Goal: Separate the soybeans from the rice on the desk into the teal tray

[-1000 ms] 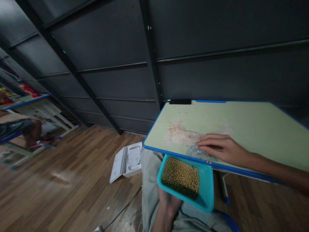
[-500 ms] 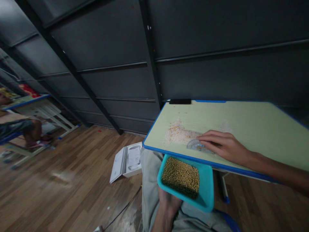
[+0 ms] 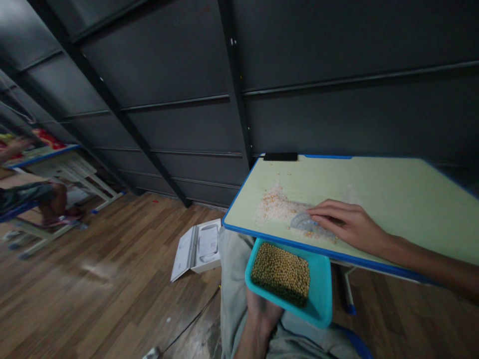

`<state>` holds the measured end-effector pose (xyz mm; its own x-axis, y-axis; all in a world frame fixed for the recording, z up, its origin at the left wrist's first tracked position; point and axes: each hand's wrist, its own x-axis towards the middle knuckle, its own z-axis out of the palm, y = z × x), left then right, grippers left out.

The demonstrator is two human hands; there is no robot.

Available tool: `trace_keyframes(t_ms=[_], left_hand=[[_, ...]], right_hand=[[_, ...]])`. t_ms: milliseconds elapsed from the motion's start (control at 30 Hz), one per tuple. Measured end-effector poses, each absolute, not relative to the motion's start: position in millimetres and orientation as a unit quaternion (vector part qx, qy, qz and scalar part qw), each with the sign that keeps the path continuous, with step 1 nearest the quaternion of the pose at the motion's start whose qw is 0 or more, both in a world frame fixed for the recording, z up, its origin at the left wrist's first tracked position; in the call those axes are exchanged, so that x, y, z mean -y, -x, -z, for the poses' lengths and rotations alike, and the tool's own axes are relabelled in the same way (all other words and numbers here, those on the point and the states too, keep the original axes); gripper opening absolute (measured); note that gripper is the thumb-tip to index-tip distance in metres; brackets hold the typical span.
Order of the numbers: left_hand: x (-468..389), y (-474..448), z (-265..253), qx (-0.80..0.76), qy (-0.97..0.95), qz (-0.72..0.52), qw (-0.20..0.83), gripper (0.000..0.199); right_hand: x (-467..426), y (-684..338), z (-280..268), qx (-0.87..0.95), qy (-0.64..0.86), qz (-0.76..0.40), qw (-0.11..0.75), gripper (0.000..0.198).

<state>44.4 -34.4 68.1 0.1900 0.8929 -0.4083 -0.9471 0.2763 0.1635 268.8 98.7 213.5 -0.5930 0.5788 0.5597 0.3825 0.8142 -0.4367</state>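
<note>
My right hand [image 3: 348, 222] rests low over the pale green table [image 3: 396, 199], its fingers pinched on a clear half-round protractor [image 3: 300, 220]. The protractor touches a spread of small white grains [image 3: 275, 209] mixed with orange-yellow bits. A few of these bits lie just below its edge, close to the table's front. Under that edge, above my lap, my left hand [image 3: 265, 310] supports a turquoise plastic tray [image 3: 321, 294] from below. Round tan beans [image 3: 282, 271] fill much of the tray, mostly its left side. The tray hides most of my left fingers.
A black flat object [image 3: 280, 156] lies at the table's back left corner, near the dark panelled wall [image 3: 179, 75]. An opened white box [image 3: 205, 247] and a cable [image 3: 190, 323] are on the wooden floor. Another person sits at a table [image 3: 56, 152] far left.
The protractor has shifted slightly and lies flatter, with more yellow bits showing below it. My left hand and the tray stay nearly still. The other person's hand has come up over their table.
</note>
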Motion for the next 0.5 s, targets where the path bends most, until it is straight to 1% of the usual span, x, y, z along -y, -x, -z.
trace_keyframes(t_ms=[200,500], left_hand=[[33.5,-44.8,-63.7,-0.228,0.081,-0.611,0.754,0.025],[32.4,-44.6,-66.4,-0.241,0.083,-0.606,0.753,0.033]], right_hand=[[-95.3,-266.7,-215.8,0.887,0.254,-0.142,0.359,0.023],[-95.8,-266.9,-215.2,0.890,0.240,-0.153,0.356,0.022]])
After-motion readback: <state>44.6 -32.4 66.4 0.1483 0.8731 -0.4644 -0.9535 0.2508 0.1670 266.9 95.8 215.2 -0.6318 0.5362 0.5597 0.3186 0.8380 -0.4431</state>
